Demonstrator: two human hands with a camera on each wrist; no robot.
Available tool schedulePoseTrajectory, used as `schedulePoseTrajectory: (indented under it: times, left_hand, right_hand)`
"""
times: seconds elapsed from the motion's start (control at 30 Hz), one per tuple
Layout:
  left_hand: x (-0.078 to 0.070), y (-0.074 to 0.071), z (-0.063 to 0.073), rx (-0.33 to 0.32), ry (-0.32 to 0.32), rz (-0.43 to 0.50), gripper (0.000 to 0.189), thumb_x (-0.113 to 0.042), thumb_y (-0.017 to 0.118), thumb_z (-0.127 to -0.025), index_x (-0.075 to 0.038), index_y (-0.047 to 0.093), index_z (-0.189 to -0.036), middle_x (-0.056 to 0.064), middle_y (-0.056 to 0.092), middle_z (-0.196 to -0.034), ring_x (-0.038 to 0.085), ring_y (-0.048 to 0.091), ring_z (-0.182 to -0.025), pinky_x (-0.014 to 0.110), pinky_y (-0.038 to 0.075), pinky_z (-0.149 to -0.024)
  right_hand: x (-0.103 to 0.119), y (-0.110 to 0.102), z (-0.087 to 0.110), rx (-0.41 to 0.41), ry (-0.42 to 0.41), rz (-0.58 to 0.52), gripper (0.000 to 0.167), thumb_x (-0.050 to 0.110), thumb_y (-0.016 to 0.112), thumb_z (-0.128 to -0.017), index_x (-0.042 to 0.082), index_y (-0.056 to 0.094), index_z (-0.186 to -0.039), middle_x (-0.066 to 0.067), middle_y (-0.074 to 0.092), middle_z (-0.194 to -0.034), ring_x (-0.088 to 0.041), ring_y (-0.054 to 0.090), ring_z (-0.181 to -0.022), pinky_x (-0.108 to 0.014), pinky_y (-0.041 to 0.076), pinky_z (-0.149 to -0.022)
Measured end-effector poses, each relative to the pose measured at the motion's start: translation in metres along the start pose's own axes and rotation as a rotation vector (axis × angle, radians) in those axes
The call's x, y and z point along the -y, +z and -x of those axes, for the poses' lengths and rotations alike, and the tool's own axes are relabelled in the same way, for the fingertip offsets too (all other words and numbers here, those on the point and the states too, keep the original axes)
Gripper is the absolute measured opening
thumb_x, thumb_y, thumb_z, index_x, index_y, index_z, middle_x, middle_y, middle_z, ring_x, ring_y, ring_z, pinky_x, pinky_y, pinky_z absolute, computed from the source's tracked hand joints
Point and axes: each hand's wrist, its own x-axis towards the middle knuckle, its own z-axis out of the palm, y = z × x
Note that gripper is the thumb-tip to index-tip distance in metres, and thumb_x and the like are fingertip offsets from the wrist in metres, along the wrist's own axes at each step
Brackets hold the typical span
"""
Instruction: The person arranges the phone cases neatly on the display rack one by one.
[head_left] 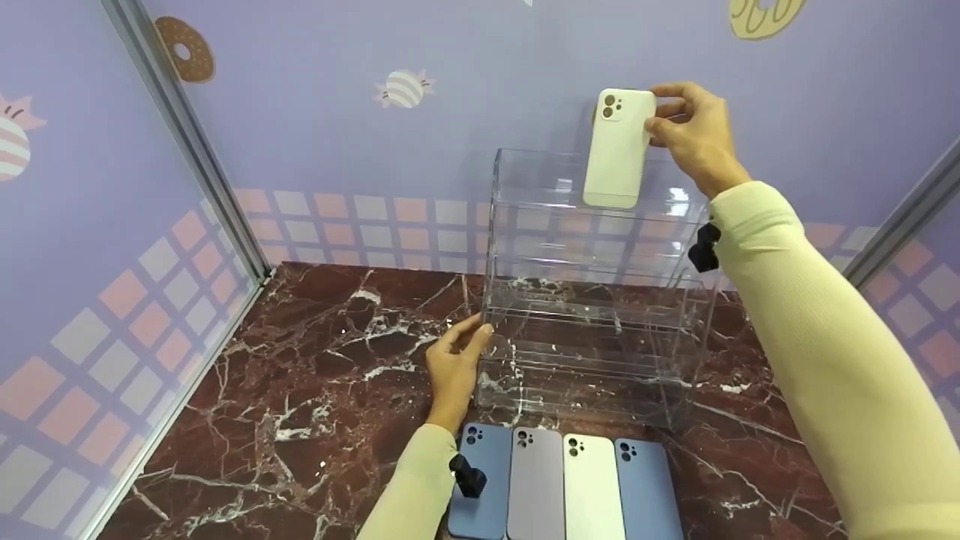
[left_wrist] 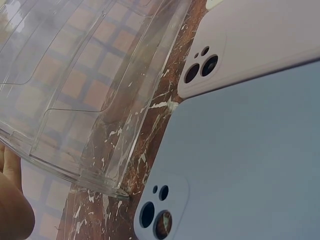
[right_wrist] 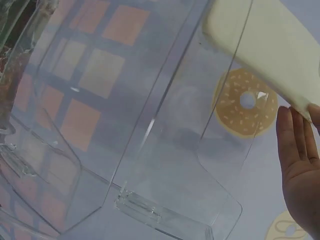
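My right hand [head_left: 697, 135] pinches a white phone case [head_left: 619, 154] by its upper right edge. The case stands nearly upright at the top tier of a clear tiered display rack [head_left: 491, 247], its camera cutouts facing me. In the right wrist view, fingertips [right_wrist: 297, 120] meet the edge of the pale case [right_wrist: 270, 45]; whether its bottom touches the rack I cannot tell. Low on the rack's left side, my left hand [head_left: 454, 367] holds the panel edge with thumb and fingers. Only part of that hand [left_wrist: 12, 205] shows in the left wrist view.
Before the rack lies a row of phone cases: blue [head_left: 480, 517], lavender [head_left: 535, 487], white [head_left: 592, 487] and another blue one [head_left: 651, 487]. They rest on a dark red marbled table [head_left: 300, 405]. A purple patterned wall [head_left: 315, 135] rises close behind the rack.
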Motion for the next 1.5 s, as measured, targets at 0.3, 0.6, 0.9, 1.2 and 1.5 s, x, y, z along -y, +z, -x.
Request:
schedulePoseTrajectory:
  times: [0.3, 0.6, 0.9, 1.2, 1.5]
  left_hand:
    - [0.003, -0.005, -0.003, -0.003, 0.006, -0.003, 0.026, -0.010, 0.082, -0.094, -0.001, 0.079, -0.118, 0.008, 0.079, -0.097, 0.016, 0.071, -0.086, 0.024, 0.057, -0.076]
    - [0.007, -0.009, -0.005, -0.007, 0.022, 0.008, 0.026, -0.008, 0.081, -0.094, 0.002, 0.079, -0.119, 0.013, 0.079, -0.098, 0.015, 0.072, -0.085, 0.026, 0.059, -0.076]
    - [0.006, -0.009, -0.005, -0.014, 0.001, 0.017, 0.027, -0.007, 0.081, -0.094, 0.002, 0.078, -0.119, 0.013, 0.079, -0.101, 0.014, 0.071, -0.086, 0.024, 0.058, -0.078]
    - [0.008, -0.007, -0.006, 0.003, 0.006, 0.026, 0.027, -0.007, 0.081, -0.094, 0.003, 0.078, -0.119, 0.013, 0.079, -0.103, 0.016, 0.073, -0.088, 0.027, 0.060, -0.079]
    - [0.007, -0.008, -0.005, 0.007, -0.001, 0.038, 0.025, -0.005, 0.080, -0.095, 0.001, 0.078, -0.119, 0.012, 0.079, -0.102, 0.019, 0.074, -0.089, 0.028, 0.060, -0.081]
  right_hand:
    - [-0.006, -0.001, 0.010, -0.044, -0.035, 0.120, 0.045, 0.003, 0.072, -0.099, -0.001, 0.062, -0.143, -0.004, 0.071, -0.109, -0.013, 0.067, -0.096, -0.024, 0.055, -0.091]
    - [-0.016, -0.012, 0.036, -0.086, -0.106, 0.057, 0.033, 0.001, 0.074, -0.097, -0.004, 0.068, -0.130, -0.005, 0.073, -0.109, -0.012, 0.069, -0.093, -0.022, 0.058, -0.087]
    - [-0.022, -0.021, 0.076, -0.018, -0.112, 0.052, 0.029, 0.003, 0.075, -0.099, 0.001, 0.070, -0.127, -0.005, 0.074, -0.111, -0.016, 0.071, -0.099, -0.021, 0.057, -0.089]
    - [-0.033, -0.021, 0.130, 0.073, -0.166, 0.153, 0.032, 0.008, 0.073, -0.101, -0.002, 0.067, -0.131, -0.012, 0.073, -0.121, -0.012, 0.070, -0.103, -0.019, 0.055, -0.092]
    - [-0.055, -0.023, 0.177, 0.153, -0.206, 0.201, 0.030, 0.003, 0.072, -0.100, -0.003, 0.068, -0.129, -0.015, 0.074, -0.120, -0.008, 0.071, -0.097, -0.019, 0.057, -0.086]
